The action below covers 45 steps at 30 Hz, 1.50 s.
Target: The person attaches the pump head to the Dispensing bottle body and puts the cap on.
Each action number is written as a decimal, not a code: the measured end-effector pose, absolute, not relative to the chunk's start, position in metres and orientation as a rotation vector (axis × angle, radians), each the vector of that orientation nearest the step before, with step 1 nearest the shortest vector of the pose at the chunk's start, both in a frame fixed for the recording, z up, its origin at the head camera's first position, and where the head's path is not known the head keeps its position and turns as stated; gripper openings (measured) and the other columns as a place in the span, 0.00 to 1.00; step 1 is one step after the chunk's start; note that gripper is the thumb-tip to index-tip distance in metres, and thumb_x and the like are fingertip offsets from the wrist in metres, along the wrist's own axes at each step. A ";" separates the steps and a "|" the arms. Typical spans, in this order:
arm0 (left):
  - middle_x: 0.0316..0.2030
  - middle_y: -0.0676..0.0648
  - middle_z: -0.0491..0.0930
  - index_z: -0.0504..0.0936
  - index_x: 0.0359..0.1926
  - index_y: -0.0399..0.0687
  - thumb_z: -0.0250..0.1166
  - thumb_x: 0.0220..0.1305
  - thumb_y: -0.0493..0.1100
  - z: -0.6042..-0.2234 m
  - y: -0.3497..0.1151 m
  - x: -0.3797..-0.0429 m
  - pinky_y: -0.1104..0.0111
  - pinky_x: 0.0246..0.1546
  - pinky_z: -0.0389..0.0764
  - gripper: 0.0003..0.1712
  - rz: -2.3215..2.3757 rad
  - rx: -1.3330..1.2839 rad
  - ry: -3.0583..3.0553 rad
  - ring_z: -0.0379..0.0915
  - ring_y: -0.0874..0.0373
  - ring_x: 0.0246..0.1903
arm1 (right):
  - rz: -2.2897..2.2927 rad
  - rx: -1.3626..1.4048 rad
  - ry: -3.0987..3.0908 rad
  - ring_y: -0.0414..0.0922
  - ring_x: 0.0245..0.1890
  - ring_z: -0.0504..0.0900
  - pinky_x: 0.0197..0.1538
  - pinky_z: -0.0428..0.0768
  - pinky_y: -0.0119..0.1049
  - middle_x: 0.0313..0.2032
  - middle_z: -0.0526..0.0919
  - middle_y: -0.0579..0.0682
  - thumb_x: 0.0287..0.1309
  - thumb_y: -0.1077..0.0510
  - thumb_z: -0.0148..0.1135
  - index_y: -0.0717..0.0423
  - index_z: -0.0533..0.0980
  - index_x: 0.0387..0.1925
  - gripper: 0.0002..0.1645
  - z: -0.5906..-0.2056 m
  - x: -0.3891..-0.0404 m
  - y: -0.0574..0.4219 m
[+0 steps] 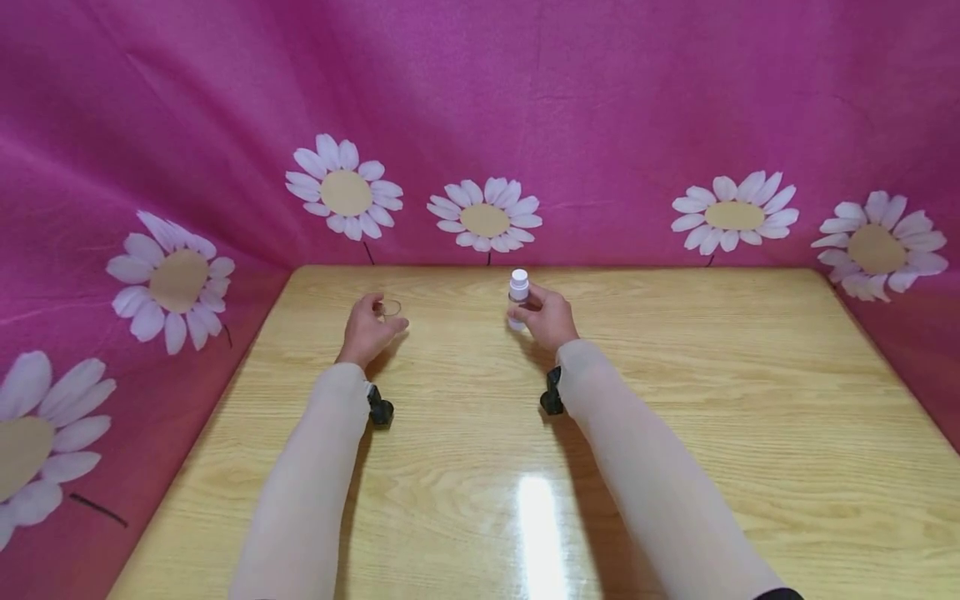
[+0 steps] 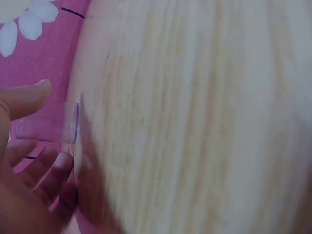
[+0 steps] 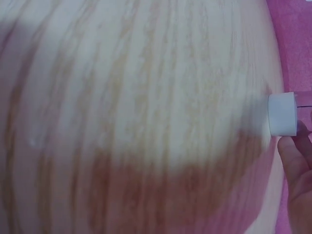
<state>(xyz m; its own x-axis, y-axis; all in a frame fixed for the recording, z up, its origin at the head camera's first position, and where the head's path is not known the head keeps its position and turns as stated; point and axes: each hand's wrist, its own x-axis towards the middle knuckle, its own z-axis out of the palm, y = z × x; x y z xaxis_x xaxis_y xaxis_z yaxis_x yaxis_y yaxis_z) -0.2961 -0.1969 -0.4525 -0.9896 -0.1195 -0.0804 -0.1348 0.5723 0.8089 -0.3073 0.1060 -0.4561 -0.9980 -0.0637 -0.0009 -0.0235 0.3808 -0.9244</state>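
A clear plastic cup, thin-walled with a fine round rim, stands by my left hand. In the left wrist view, the thumb lies apart on one side of it and the loosely bent fingers on the other. My right hand holds a small bottle upright between thumb and fingers near the table's far side. Its top is white and narrower than the body. The right wrist view shows its white base close to the tabletop; fingers partly hide the body.
The wood-grain table reaches back to a magenta cloth printed with white daisies, which also rises at the left and right. A black wrist camera sits on the left sleeve, another on the right. Light glares off the table's front.
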 end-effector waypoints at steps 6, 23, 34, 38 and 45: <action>0.55 0.41 0.80 0.75 0.63 0.48 0.62 0.68 0.51 -0.454 -0.192 -0.294 0.50 0.64 0.66 0.25 1.361 -0.228 2.791 0.75 0.45 0.58 | -1.734 -0.078 2.570 0.53 0.61 0.80 0.65 0.76 0.45 0.60 0.81 0.57 0.60 0.63 0.67 0.51 0.72 0.67 0.33 -0.457 -0.308 0.106; 0.57 0.41 0.79 0.73 0.64 0.50 0.61 0.69 0.50 -0.457 -0.190 -0.295 0.49 0.67 0.62 0.26 1.370 -0.197 2.776 0.73 0.44 0.59 | -1.726 -0.074 2.595 0.53 0.61 0.79 0.65 0.76 0.45 0.60 0.81 0.57 0.61 0.62 0.66 0.51 0.71 0.68 0.33 -0.456 -0.306 0.109; 0.59 0.38 0.76 0.68 0.70 0.51 0.60 0.69 0.50 -0.452 -0.183 -0.292 0.51 0.67 0.67 0.30 1.432 -0.264 2.786 0.71 0.43 0.60 | -1.729 -0.066 2.550 0.53 0.62 0.79 0.66 0.76 0.45 0.60 0.80 0.58 0.62 0.63 0.65 0.50 0.69 0.69 0.34 -0.454 -0.303 0.104; 0.55 0.37 0.75 0.67 0.71 0.48 0.60 0.69 0.48 -0.451 -0.178 -0.295 0.52 0.63 0.71 0.31 1.496 -0.237 2.797 0.71 0.44 0.57 | -1.723 -0.059 2.547 0.53 0.62 0.78 0.66 0.75 0.45 0.61 0.80 0.58 0.63 0.63 0.64 0.50 0.69 0.70 0.34 -0.453 -0.303 0.105; 0.54 0.37 0.74 0.65 0.70 0.43 0.61 0.68 0.46 -0.445 -0.168 -0.300 0.53 0.59 0.74 0.32 1.574 -0.234 2.791 0.73 0.43 0.57 | -1.742 -0.108 2.541 0.54 0.62 0.78 0.65 0.76 0.45 0.61 0.80 0.59 0.62 0.64 0.64 0.51 0.69 0.70 0.34 -0.454 -0.304 0.107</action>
<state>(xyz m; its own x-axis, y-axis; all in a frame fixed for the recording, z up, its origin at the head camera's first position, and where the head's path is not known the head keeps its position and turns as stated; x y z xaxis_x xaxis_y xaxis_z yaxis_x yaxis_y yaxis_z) -0.2997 -0.1685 -0.4446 -0.9869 -0.1611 -0.0100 -0.0919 0.5100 0.8552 -0.3044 0.1073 -0.4542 -0.9958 -0.0908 -0.0087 -0.0247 0.3594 -0.9328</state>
